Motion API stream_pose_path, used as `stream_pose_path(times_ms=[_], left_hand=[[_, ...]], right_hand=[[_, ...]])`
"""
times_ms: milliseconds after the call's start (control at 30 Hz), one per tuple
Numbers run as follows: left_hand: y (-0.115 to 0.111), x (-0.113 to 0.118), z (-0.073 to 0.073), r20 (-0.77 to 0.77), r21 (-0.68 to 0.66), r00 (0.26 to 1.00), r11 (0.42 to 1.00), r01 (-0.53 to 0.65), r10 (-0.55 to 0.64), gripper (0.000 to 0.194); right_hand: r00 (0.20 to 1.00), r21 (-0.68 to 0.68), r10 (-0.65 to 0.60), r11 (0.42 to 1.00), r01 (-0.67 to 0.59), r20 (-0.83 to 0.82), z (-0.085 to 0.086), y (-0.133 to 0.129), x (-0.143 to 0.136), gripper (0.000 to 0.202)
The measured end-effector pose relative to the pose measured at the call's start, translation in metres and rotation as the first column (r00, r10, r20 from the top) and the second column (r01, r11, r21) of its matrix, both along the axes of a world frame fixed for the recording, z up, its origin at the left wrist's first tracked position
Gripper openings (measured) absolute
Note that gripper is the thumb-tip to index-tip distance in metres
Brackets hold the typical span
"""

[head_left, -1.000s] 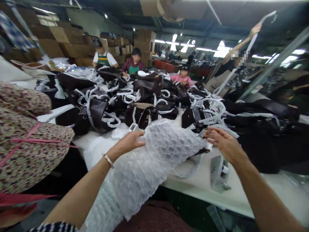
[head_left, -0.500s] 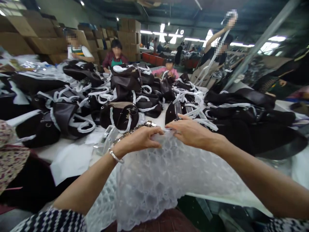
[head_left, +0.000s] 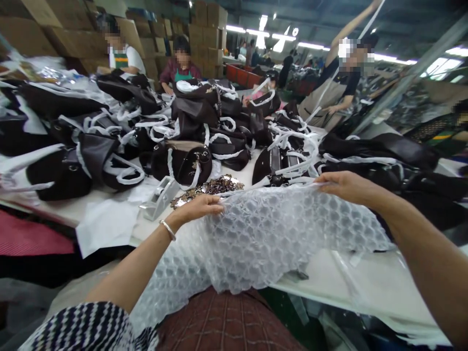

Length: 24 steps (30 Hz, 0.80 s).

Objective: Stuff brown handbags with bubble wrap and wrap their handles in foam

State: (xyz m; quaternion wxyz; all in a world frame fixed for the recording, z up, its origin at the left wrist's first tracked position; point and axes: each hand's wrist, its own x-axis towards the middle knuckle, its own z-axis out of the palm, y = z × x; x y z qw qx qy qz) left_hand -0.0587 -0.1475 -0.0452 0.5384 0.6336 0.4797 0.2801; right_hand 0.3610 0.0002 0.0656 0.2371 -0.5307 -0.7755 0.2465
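A sheet of clear bubble wrap (head_left: pixel 263 234) hangs between my two hands, its upper edge drawn out sideways over the table's front edge. My left hand (head_left: pixel 199 207) pinches that edge on the left, thumb and fingers closed. On the right, my right hand (head_left: pixel 343 185) grips the same edge with closed fingers. Just beyond my left hand lies a heap of metal chains (head_left: pixel 223 185). Beside the chains stands a clear tape dispenser (head_left: pixel 161 197). A dark handbag (head_left: pixel 265 165) with white-wrapped handles lies behind the sheet.
Dark handbags (head_left: pixel 193 112) with white-wrapped straps are piled across the white table (head_left: pixel 329 273). White paper sheets (head_left: pixel 106 224) overhang the front edge at left. Several people work beyond the pile; one person (head_left: pixel 347 73) at right raises an arm. Cardboard boxes (head_left: pixel 66 44) are stacked behind.
My hands have moved apart, the right one outward to the right and the left one to the left. The bubble wrap between them is spread wider. The view has shifted slightly.
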Motion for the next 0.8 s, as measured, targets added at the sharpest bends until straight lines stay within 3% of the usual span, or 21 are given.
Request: stream_pose_path(times_ms=[100, 233, 300, 367, 467, 633, 700, 800], left_hand=[[0.004, 0.005, 0.007, -0.007, 0.023, 1.000, 1.000, 0.016, -0.016, 0.033], [0.007, 0.013, 0.027, 0.068, 0.072, 0.993, 0.993, 0.092, -0.097, 0.031], [0.007, 0.012, 0.037, 0.104, 0.105, 0.986, 0.987, 0.120, -0.131, 0.030], [0.006, 0.002, 0.041, 0.114, 0.139, 0.981, 0.981, 0.138, -0.154, 0.028], [-0.001, -0.033, 0.030, 0.066, 0.145, 0.986, 0.979, 0.142, -0.153, 0.032], [-0.024, -0.098, -0.016, -0.066, 0.021, 0.997, 0.999, 0.027, -0.026, 0.027], [-0.031, -0.108, -0.026, -0.032, 0.010, 0.999, 1.000, -0.021, 0.021, 0.028], [-0.034, -0.108, -0.026, -0.016, 0.067, 0.998, 0.996, -0.064, 0.065, 0.029]], right_hand=[[0.949, -0.080, 0.174, 0.984, -0.158, 0.262, 0.020, -0.018, -0.031, 0.033], [0.844, -0.076, 0.437, 0.897, -0.436, 0.312, 0.031, -0.060, -0.114, 0.058], [0.778, -0.133, 0.536, 0.841, -0.524, 0.328, 0.024, -0.076, -0.152, 0.055], [0.739, -0.203, 0.587, 0.809, -0.551, 0.330, 0.016, -0.081, -0.174, 0.041], [0.770, -0.234, 0.549, 0.836, -0.496, 0.326, 0.015, -0.072, -0.176, 0.025], [0.837, -0.228, 0.450, 0.890, -0.395, 0.311, 0.035, -0.039, -0.145, 0.025], [0.841, -0.247, 0.419, 0.904, -0.350, 0.342, 0.038, -0.030, -0.143, 0.027], [0.837, -0.238, 0.390, 0.918, -0.318, 0.384, 0.038, -0.029, -0.161, 0.034]])
